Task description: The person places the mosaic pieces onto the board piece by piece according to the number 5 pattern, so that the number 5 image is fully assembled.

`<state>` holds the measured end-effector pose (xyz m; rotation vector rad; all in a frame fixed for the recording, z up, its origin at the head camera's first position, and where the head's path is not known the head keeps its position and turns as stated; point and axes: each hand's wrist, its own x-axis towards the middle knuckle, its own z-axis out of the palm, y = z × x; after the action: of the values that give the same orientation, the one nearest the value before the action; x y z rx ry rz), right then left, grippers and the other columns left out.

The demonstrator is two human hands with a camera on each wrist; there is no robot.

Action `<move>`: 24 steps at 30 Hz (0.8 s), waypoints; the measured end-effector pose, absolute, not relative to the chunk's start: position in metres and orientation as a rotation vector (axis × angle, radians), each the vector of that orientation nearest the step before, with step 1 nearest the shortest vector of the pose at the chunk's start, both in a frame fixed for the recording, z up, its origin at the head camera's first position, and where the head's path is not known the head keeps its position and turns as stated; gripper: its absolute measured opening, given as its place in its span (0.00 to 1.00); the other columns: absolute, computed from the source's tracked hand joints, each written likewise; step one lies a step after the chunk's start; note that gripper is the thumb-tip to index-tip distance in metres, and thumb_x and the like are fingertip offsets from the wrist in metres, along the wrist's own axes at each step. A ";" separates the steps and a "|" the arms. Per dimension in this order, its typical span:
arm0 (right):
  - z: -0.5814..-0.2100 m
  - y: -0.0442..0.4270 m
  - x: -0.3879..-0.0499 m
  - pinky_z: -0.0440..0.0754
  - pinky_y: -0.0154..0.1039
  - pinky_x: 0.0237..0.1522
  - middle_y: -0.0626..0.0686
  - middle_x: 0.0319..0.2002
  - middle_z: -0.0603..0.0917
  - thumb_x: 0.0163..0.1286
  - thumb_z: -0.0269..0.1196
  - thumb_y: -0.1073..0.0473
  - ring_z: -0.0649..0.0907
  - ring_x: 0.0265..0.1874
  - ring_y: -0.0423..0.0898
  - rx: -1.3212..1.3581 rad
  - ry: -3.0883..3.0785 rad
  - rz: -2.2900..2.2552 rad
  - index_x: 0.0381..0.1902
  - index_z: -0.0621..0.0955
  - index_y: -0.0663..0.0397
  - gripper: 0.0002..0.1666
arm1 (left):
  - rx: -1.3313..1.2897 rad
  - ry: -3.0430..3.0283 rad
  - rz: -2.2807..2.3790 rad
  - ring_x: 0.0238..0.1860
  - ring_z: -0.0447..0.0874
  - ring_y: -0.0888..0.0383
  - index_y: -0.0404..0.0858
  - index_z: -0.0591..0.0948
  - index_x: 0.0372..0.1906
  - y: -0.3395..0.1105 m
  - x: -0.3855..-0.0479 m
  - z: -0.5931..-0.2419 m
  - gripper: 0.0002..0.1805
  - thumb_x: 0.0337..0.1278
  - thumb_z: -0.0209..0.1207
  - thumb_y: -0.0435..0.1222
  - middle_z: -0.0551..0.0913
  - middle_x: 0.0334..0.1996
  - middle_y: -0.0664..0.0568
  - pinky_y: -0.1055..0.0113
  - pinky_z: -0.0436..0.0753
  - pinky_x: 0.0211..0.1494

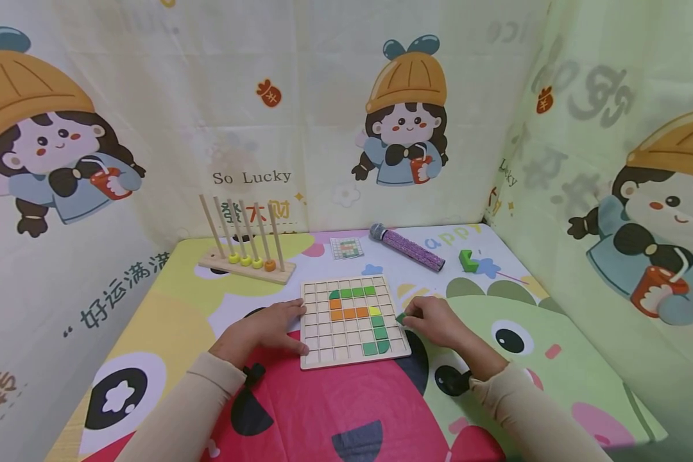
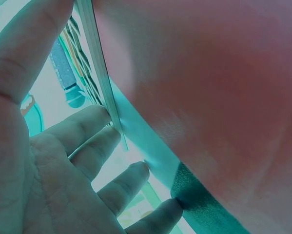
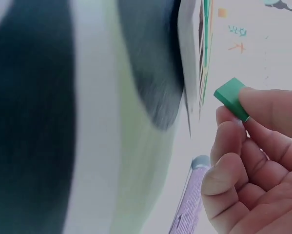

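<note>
A square wooden grid board (image 1: 346, 355) lies on the table, with green, orange and one yellow tile set in some of its cells. My left hand (image 1: 265, 329) rests at the board's left edge, thumb and fingers spread. In the left wrist view its fingertips (image 2: 136, 170) reach the board's side. Just off the right edge, my right hand (image 1: 437, 322) pinches a small green block (image 3: 229, 93) between thumb and index finger. Its other fingers are curled. The block's far end is hidden by the fingers.
Behind the board lie a small pattern card (image 1: 346, 248) and a purple glittery microphone (image 1: 410, 247). A wooden peg stand (image 1: 277, 276) with yellow and orange beads is at the back left. A green notched block (image 1: 468, 261) sits at the back right. Printed curtains surround the table.
</note>
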<state>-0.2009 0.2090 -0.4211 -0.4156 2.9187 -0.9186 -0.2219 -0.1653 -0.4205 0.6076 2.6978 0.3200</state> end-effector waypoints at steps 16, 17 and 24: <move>-0.425 0.157 -0.192 0.80 0.34 0.38 0.40 0.29 0.84 0.70 0.68 0.61 0.79 0.30 0.33 -0.867 2.776 -0.942 0.37 0.85 0.52 0.01 | 0.588 2.691 0.356 0.80 0.59 0.41 0.39 0.67 0.78 -0.164 -0.220 -0.418 0.57 0.44 0.77 0.58 0.62 0.81 0.44 0.44 0.72 0.75; -0.425 0.154 -0.191 0.80 0.34 0.38 0.40 0.29 0.84 0.69 0.68 0.62 0.79 0.30 0.33 -0.884 2.771 -0.935 0.37 0.85 0.53 0.01 | 0.596 2.688 0.361 0.80 0.59 0.41 0.38 0.67 0.78 -0.165 -0.220 -0.418 0.57 0.45 0.77 0.58 0.62 0.81 0.44 0.44 0.71 0.75; -0.428 0.140 -0.190 0.82 0.34 0.40 0.40 0.31 0.86 0.69 0.68 0.61 0.81 0.33 0.33 -0.933 2.731 -0.879 0.38 0.87 0.54 0.02 | 0.627 2.696 0.353 0.80 0.60 0.42 0.38 0.68 0.78 -0.166 -0.220 -0.421 0.56 0.46 0.76 0.59 0.61 0.81 0.44 0.45 0.71 0.76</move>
<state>-0.1895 0.1398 -0.4281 -0.9332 2.7312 -0.8794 -0.2202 -0.1657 -0.4206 0.6266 2.6959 0.3534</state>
